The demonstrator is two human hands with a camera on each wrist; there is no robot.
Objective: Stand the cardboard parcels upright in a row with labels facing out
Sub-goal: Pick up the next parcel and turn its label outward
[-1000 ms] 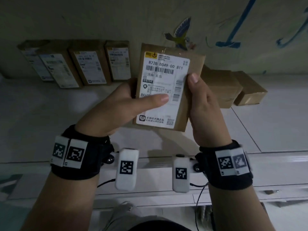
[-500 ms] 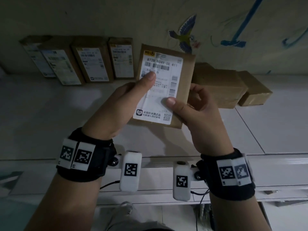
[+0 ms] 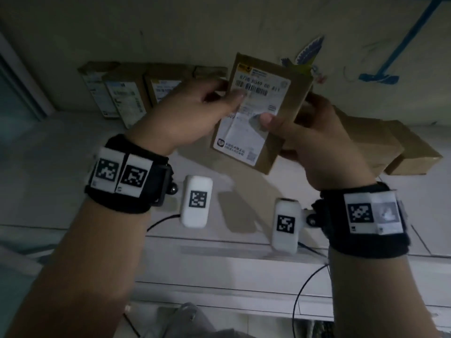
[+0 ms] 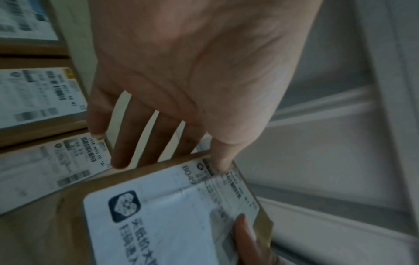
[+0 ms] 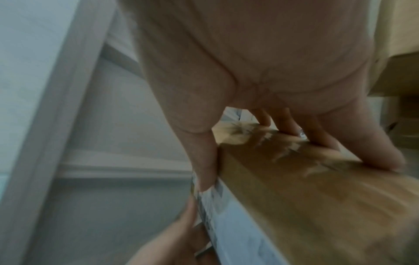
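Both hands hold a flat cardboard parcel (image 3: 280, 118) upright in the air, its white label (image 3: 253, 111) facing me. My left hand (image 3: 195, 111) grips its left edge, thumb on the label's upper part and fingers behind. My right hand (image 3: 312, 132) grips the right side, thumb on the label's middle. In the left wrist view the thumb presses the label (image 4: 172, 215) near its edge. The right wrist view shows fingers wrapped over the parcel's brown side (image 5: 317, 188). Several labelled parcels (image 3: 127, 93) stand in a row against the wall at the back left.
Unlabelled brown parcels (image 3: 390, 147) lie piled at the back right on the white floor (image 3: 61, 167). The pale wall (image 3: 195, 28) with a bird sticker (image 3: 307, 52) rises behind. A white ledge (image 3: 231, 259) and cables run below my wrists.
The parcel has moved up and away from me toward the wall, beside the standing row. My right thumb has shifted onto the label's middle and my left thumb higher.
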